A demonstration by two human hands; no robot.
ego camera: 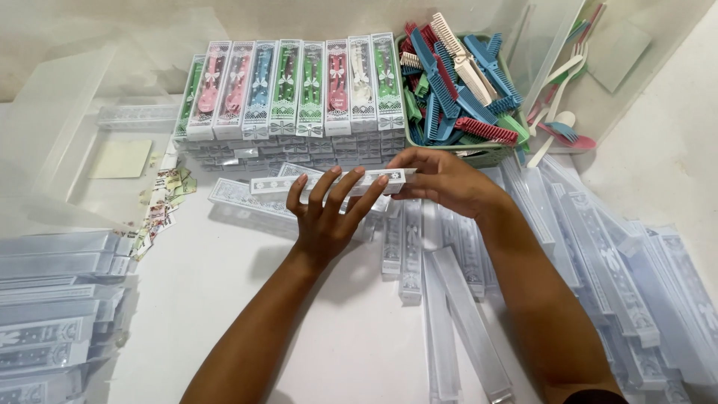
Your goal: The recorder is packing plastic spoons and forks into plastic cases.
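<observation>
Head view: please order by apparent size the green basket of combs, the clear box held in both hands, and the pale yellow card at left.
1. Green basket of combs, largest.
2. Clear box held by left hand and right hand: long but thin.
3. Pale yellow card, smallest, though it may cover an area similar to the box.

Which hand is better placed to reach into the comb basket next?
Right. The right hand grips the clear box end just below the green basket; the left hand sits farther away, fingers spread along the box.

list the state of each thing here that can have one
left hand: fingers spread, holding the clear box
right hand: gripping the box end
clear box: held level, looks empty
packed boxes: filled, stacked in rows
green basket: full of combs
loose clear boxes: empty, lying piled
</observation>
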